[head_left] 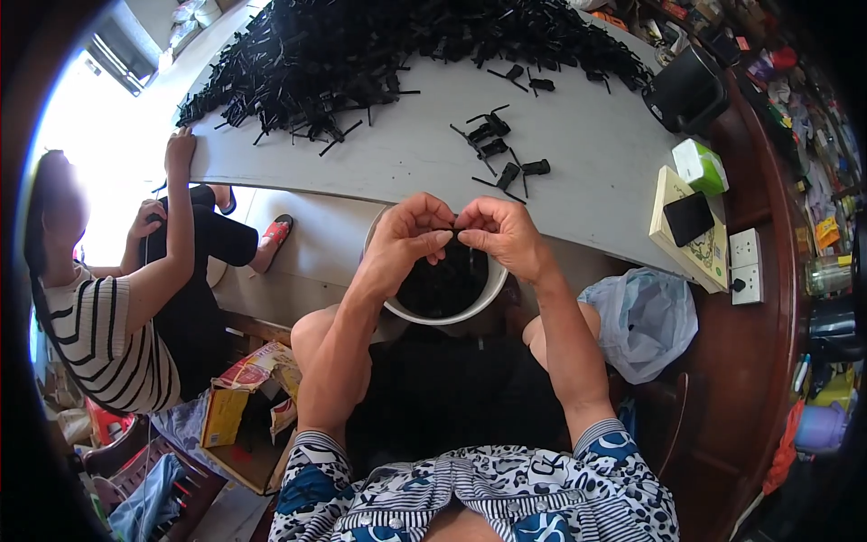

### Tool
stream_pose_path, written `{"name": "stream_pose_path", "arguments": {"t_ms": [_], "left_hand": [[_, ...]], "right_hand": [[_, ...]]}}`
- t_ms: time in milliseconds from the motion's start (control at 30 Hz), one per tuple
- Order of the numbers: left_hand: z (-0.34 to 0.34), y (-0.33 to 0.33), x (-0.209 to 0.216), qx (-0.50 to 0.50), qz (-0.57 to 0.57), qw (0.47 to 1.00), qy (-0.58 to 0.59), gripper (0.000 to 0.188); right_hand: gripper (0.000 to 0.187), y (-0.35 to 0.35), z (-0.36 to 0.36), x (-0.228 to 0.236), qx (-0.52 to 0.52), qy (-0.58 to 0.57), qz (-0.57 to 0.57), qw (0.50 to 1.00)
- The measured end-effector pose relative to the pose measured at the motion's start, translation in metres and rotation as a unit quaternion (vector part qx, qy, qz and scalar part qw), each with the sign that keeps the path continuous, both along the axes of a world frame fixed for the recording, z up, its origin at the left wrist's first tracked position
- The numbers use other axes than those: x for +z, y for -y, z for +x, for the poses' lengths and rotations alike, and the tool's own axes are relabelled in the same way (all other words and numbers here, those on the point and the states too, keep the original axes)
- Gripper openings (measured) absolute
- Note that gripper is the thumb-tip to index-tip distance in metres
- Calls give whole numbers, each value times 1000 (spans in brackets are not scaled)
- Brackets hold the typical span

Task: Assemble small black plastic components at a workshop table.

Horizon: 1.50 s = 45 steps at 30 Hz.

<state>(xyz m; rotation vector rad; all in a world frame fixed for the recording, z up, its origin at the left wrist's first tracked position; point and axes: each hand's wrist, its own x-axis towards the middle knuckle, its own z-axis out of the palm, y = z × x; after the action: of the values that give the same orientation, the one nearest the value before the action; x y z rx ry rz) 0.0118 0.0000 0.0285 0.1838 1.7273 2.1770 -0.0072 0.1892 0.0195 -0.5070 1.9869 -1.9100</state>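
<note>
My left hand (408, 237) and my right hand (504, 235) meet at the table's near edge, thumbs and fingertips pinched together. Between them is a small black part (455, 229), mostly hidden by the fingers. Directly beneath, a white round tub (442, 320) holds dark pieces whose shapes I cannot make out. Several loose black plastic parts with thin straight prongs, among them one part (493, 146), lie on the grey table (379, 167) just beyond my hands. A large heap of similar black parts (361, 54) covers the far side.
At left a seated person (108, 316) rests one hand on the table edge. Right of the table are a black pitcher (686, 86), a phone (688, 219) on a pale box, a tissue pack (703, 167) and a power strip (746, 265). A plastic bag (646, 325) hangs below.
</note>
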Motion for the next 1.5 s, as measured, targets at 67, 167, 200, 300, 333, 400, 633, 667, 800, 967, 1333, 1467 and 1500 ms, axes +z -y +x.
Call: {"name": "stream_pose_path", "arguments": {"t_ms": [67,167,200,300,333,400,633,667,800,967,1333,1467,1500], "left_hand": [[0,1,-1,-2,0,1000,2,17],[0,1,2,-15,5,1000,5,18],[1,2,3,-25,10,1000,7,18],[0,-4,2,38,89,995,3,20],[-1,-3,1,38,89,995,2,20],[-2,-1,-1,-19,54,998,-34,23],[-1,-9,-14,56,91,994,-33,20],[1,-12,-13,82,89,993,-7,16],[1,-8,-20,109,94,989,27,4],[-5,4,-15,51,56,997,-7,6],[5,-9,-20,89,-12,996,-5,16],[5,-11,-27,100,113,987,50,16],[6,-12,-28,97,113,988,50,16]], "right_hand": [[14,2,0,3,3,61,10,998],[10,1,-2,2,22,92,5,996],[11,-1,-2,-1,31,123,-22,992],[13,-2,-3,-4,10,195,-156,968],[15,-2,-4,-5,-21,233,-262,936],[19,0,-5,-12,-19,241,-287,927],[20,22,4,-21,-15,286,-339,896],[20,24,6,-23,-15,285,-339,896],[18,37,13,-25,-39,246,-336,909],[12,36,14,-10,-69,141,-228,961],[21,38,14,-20,-118,-106,-50,986],[22,40,21,-13,-153,-228,-6,962],[23,40,24,-10,-154,-242,4,958]]}}
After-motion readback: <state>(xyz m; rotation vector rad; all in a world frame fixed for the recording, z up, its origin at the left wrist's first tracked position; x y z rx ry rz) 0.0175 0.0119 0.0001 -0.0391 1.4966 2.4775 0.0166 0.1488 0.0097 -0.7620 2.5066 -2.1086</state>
